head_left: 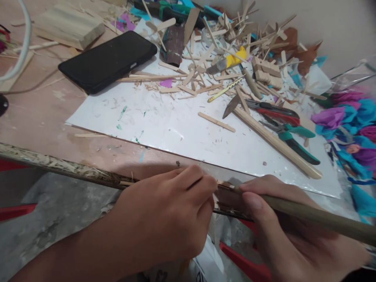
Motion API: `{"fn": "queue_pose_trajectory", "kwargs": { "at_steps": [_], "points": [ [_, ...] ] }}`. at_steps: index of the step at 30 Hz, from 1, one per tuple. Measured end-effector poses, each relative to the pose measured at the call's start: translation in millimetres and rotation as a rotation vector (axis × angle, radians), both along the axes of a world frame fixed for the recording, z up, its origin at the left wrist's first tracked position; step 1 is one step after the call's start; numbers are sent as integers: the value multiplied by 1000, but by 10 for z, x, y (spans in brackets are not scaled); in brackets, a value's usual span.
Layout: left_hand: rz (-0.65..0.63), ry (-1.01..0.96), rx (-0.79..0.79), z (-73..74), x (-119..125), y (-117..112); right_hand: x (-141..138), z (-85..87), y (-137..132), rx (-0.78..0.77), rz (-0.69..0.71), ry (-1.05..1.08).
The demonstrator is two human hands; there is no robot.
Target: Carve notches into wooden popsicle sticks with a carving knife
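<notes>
My right hand [282, 231] is wrapped round a long olive-brown stick [317, 217] that runs off to the right; its tip meets the table's front edge. My left hand [173, 217] is curled in a pinch right at that tip [226, 187], fingers pressed together against the table edge [58, 166]. What the left fingers hold is hidden. Both hands sit below the white sheet [164, 121] on the table.
On the sheet lie a black phone [108, 60], a pile of wooden craft sticks and scraps [223, 51], a long wooden stick [276, 143], green-handled pliers [293, 139], a red cutter [273, 113]. A wood block [69, 25] at back left. Paper flowers [349, 121] at right.
</notes>
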State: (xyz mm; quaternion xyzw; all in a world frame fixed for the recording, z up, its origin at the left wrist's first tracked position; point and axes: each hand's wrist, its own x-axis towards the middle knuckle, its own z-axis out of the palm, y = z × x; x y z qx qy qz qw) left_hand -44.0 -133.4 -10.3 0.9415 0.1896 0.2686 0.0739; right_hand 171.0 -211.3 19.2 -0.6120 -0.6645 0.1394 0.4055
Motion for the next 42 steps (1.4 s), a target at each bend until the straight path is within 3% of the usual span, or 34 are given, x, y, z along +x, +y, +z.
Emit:
{"fn": "queue_pose_trajectory", "kwargs": {
  "at_steps": [6, 13, 20, 25, 29, 33, 38, 42],
  "points": [
    [7, 0, -19, -4, -3, -9, -185, 16, 1, -18, -155, 40],
    [9, -4, 16, -1, 6, -12, 68, -10, 23, -50, 107, 10],
    [15, 14, 4, -19, 1, -27, 80, 29, 25, -113, 91, -44],
    [33, 20, 38, -50, -25, -29, 30, -30, 42, -47, 70, -192],
    [0, 64, 80, -91, -29, -35, 39, -90, 49, 17, 114, -162],
    [17, 141, 23, -127, -9, -41, 96, -102, -12, 73, 143, -208],
    [13, 55, 94, -132, -7, -49, 140, -231, -173, 171, 193, -316],
    [60, 6, 36, -87, -5, -60, 138, -344, -257, 229, 187, -340]
  ]
}}
